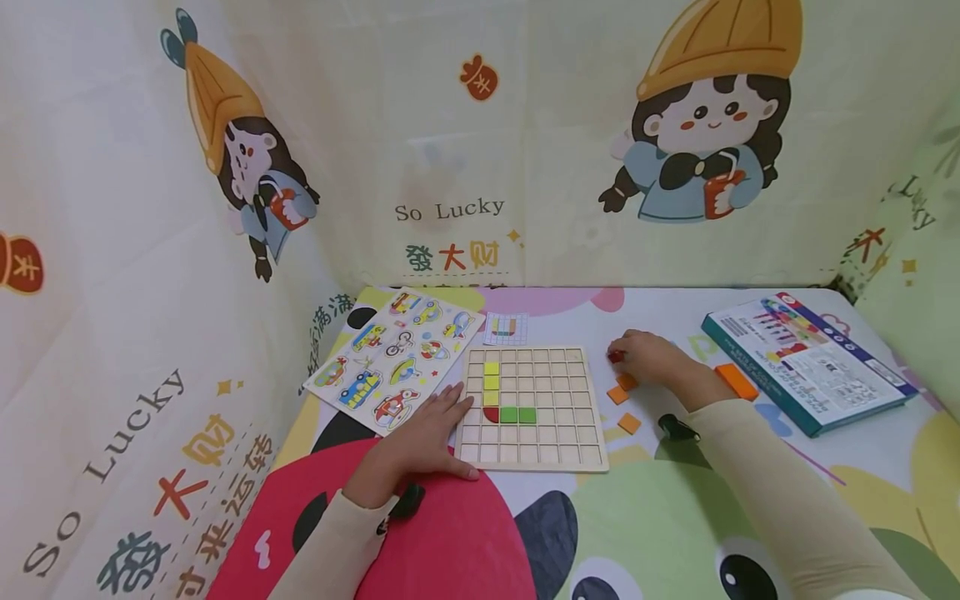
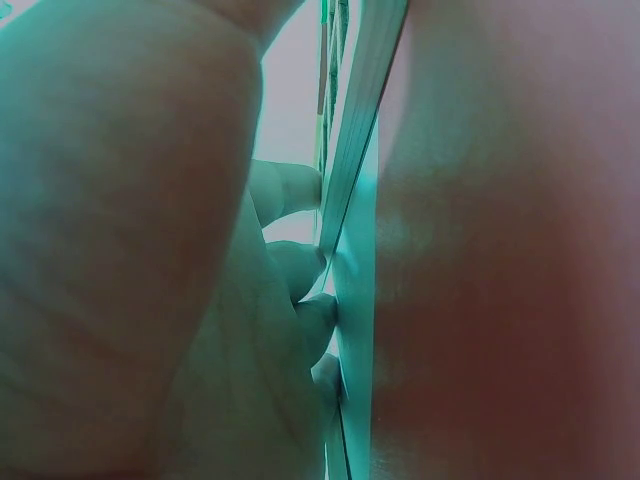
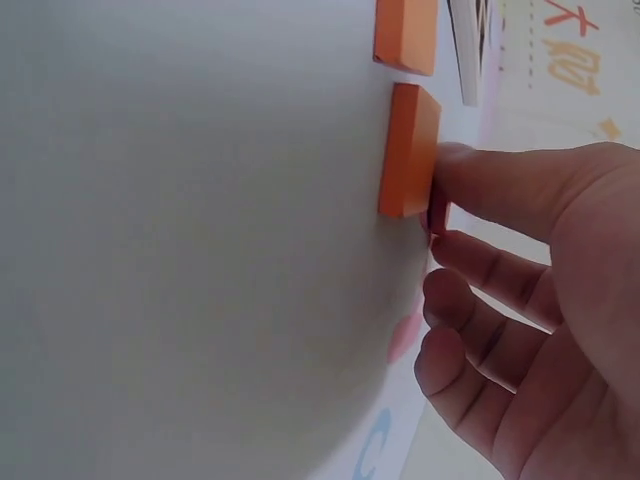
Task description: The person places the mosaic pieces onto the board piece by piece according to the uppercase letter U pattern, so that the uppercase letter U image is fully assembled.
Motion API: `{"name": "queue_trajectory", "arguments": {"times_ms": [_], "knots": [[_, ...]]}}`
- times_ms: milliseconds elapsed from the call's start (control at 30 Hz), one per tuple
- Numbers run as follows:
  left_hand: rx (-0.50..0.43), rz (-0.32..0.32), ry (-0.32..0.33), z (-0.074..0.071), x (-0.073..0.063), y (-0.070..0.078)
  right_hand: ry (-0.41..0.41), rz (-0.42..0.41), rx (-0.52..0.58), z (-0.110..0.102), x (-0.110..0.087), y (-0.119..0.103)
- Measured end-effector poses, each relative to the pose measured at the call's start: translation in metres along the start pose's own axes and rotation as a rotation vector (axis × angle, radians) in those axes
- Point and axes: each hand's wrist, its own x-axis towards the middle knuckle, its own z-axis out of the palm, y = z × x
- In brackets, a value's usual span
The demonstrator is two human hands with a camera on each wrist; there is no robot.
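Note:
A wooden grid board (image 1: 555, 469) lies on the table, with yellow squares (image 1: 491, 383) in a column, a red quarter-round piece (image 1: 491, 414) and green squares (image 1: 517, 414) in its cells. My left hand (image 1: 420, 437) rests at the board's left edge, fingers extended, thumb by the lower corner; the left wrist view shows fingertips against the board's side. Right of the board, my right hand (image 1: 651, 362) pinches a small red piece (image 3: 439, 212) between thumb and forefinger, its other fingers loosely bent. Orange square pieces (image 1: 629, 423) lie close by it.
Behind the board is a small pattern card (image 1: 506, 328). A sheet of vehicle pictures (image 1: 397, 354) lies at the left, partly beside my left hand. To the right are an orange block (image 1: 737, 382) and a teal-edged box (image 1: 810, 358). Printed curtains surround the table.

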Motion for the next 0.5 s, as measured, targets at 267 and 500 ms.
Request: {"name": "queue_trajectory", "arguments": {"times_ms": [267, 500], "knots": [[0.016, -0.004, -0.002, 0.001, 0.0, 0.001, 0.021, 0.0, 0.032, 0.004, -0.005, -0.002], [0.004, -0.017, -0.005, 0.001, 0.0, 0.0, 0.064, -0.003, 0.052, 0.009, -0.012, -0.005]]}}
